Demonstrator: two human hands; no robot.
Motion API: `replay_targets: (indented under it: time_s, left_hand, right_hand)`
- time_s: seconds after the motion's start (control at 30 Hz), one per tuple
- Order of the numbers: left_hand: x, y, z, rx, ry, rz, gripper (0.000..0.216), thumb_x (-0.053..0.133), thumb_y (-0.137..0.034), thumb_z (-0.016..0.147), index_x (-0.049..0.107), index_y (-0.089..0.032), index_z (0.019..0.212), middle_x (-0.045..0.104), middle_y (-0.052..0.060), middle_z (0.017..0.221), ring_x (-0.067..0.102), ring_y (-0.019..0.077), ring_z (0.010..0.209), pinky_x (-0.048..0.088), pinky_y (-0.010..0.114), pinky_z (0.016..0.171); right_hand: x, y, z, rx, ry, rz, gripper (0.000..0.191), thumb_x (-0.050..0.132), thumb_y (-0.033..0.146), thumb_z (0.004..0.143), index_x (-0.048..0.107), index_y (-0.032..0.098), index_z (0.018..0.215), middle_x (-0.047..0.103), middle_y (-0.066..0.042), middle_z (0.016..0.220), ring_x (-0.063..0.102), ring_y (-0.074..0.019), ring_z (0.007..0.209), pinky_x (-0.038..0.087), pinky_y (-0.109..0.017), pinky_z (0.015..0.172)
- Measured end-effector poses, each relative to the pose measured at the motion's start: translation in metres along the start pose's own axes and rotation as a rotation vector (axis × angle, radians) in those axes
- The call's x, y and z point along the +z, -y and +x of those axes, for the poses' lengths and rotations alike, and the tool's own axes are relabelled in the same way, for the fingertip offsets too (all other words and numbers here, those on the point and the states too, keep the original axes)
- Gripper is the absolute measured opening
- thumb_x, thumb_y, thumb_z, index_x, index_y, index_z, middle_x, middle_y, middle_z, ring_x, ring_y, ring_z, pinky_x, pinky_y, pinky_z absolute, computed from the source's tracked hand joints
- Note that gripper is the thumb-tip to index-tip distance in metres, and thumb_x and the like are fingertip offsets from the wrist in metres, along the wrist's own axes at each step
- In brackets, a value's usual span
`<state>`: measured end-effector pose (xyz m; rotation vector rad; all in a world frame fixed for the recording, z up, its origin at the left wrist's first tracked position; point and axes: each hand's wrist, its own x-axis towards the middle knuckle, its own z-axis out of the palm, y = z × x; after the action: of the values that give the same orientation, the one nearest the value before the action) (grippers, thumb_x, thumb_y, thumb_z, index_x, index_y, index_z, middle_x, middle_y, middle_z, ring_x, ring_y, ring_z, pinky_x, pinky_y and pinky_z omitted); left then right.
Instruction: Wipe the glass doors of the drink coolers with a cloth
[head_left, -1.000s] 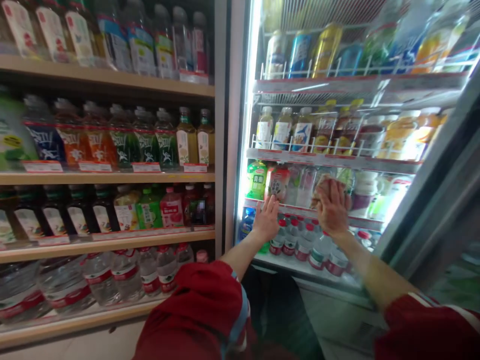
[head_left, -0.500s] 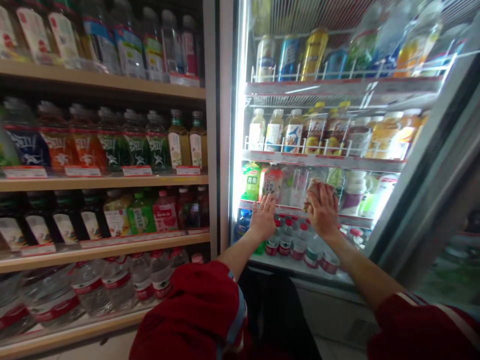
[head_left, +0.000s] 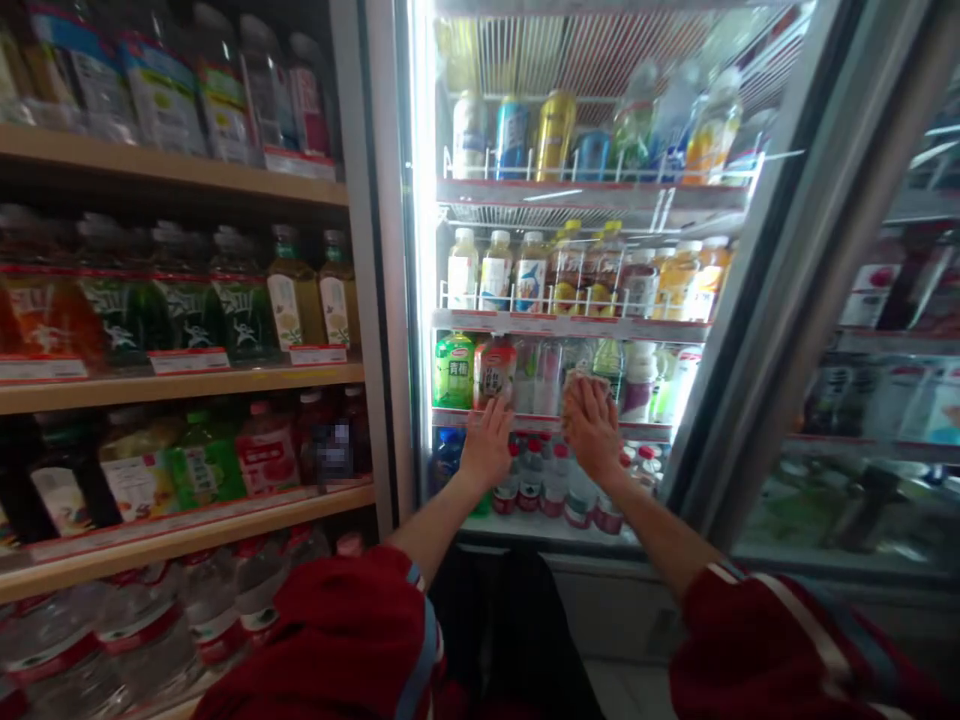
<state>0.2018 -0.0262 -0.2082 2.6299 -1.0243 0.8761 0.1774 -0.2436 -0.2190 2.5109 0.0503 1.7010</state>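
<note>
In front of the lit drinks fridge, my left hand (head_left: 487,440) is open, its fingers stretched upward and seemingly flat against the glass door (head_left: 570,345). A red-labelled bottle (head_left: 495,368) stands just behind those fingertips, with a green bottle (head_left: 454,370) to its left. My right hand (head_left: 592,430) is closed over a pale crumpled cloth (head_left: 576,385), pressed at the height of the third shelf. Most of the cloth is hidden under the fingers. Clear bottles (head_left: 536,375) show between the two hands, and red-capped water bottles (head_left: 555,480) stand below them.
Wooden shelves (head_left: 180,385) packed with bottles run along the left. A thick metal door frame (head_left: 810,290) slants at the right, with another glass-fronted fridge section (head_left: 877,400) beyond it. Cans (head_left: 555,135) and bottles fill the fridge's upper shelves.
The view has swung right, so shelves and fridge sit further left and more of the right fridge section shows. Both hands stay near the same spots on the fridge front.
</note>
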Motion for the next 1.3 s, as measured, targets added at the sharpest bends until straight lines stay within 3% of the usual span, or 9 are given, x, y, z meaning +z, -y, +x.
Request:
replay_targets:
  time_s: [0.17, 0.37, 0.63, 0.83, 1.07, 1.17, 1.3]
  left_hand:
    - [0.006, -0.015, 0.007, 0.068, -0.032, -0.002, 0.061, 0.044, -0.016, 0.080, 0.033, -0.011, 0.140, 0.021, 0.013, 0.152, 0.015, 0.0251, 0.142, 0.015, 0.054, 0.114]
    - [0.009, -0.034, 0.018, 0.132, -0.024, 0.020, 0.060, 0.043, -0.017, 0.081, 0.033, -0.011, 0.140, 0.022, 0.013, 0.152, 0.016, 0.0255, 0.142, 0.014, 0.054, 0.114]
    - [0.013, -0.068, 0.026, 0.255, -0.004, 0.011, 0.060, 0.041, -0.015, 0.081, 0.032, -0.012, 0.140, 0.021, 0.012, 0.153, 0.017, 0.0243, 0.142, 0.017, 0.054, 0.113]
    - [0.013, -0.087, 0.033, 0.292, 0.013, 0.008, 0.060, 0.039, -0.013, 0.081, 0.032, -0.013, 0.140, 0.021, 0.011, 0.153, 0.016, 0.0241, 0.142, 0.017, 0.054, 0.113]
    - [0.013, -0.094, 0.032, 0.326, 0.028, 0.004, 0.058, 0.041, -0.014, 0.081, 0.034, -0.013, 0.139, 0.022, 0.012, 0.152, 0.018, 0.0249, 0.141, 0.018, 0.052, 0.113]
    - [0.017, -0.094, 0.031, 0.331, 0.044, 0.012, 0.058, 0.041, -0.014, 0.081, 0.034, -0.012, 0.139, 0.023, 0.012, 0.152, 0.019, 0.0251, 0.141, 0.018, 0.052, 0.113]
    - [0.023, -0.092, 0.028, 0.330, 0.039, 0.013, 0.060, 0.043, -0.014, 0.079, 0.034, -0.013, 0.139, 0.022, 0.012, 0.153, 0.018, 0.0252, 0.141, 0.018, 0.052, 0.114]
  right_hand:
    - [0.005, 0.004, -0.020, -0.122, 0.060, 0.053, 0.045, 0.044, 0.013, 0.084, 0.054, 0.021, 0.127, 0.037, -0.009, 0.147, 0.025, -0.0239, 0.139, 0.023, -0.049, 0.111]
    - [0.000, -0.012, 0.002, -0.036, 0.010, -0.016, 0.043, 0.045, 0.015, 0.086, 0.054, 0.023, 0.127, 0.037, -0.010, 0.146, 0.028, -0.0252, 0.137, 0.020, -0.051, 0.110]
    - [-0.003, -0.028, -0.054, -0.073, 0.059, -0.027, 0.042, 0.045, 0.012, 0.085, 0.056, 0.022, 0.125, 0.045, -0.010, 0.142, 0.031, -0.0246, 0.136, 0.016, -0.051, 0.112]
    - [-0.014, -0.063, -0.032, 0.086, -0.006, -0.099, 0.044, 0.041, 0.017, 0.087, 0.052, 0.021, 0.130, 0.038, -0.014, 0.146, 0.027, -0.0266, 0.138, 0.016, -0.054, 0.110]
    - [-0.014, -0.072, -0.070, 0.127, 0.032, -0.153, 0.041, 0.040, 0.020, 0.089, 0.054, 0.019, 0.127, 0.040, -0.015, 0.144, 0.028, -0.0267, 0.137, 0.021, -0.053, 0.109]
    - [-0.017, -0.083, -0.064, 0.164, 0.030, -0.161, 0.041, 0.040, 0.021, 0.090, 0.053, 0.018, 0.129, 0.040, -0.016, 0.144, 0.031, -0.0282, 0.136, 0.025, -0.054, 0.107]
    - [-0.022, -0.097, -0.054, 0.341, -0.019, -0.153, 0.045, 0.040, 0.024, 0.089, 0.049, 0.016, 0.132, 0.033, -0.018, 0.147, 0.032, -0.0327, 0.134, 0.028, -0.058, 0.104]
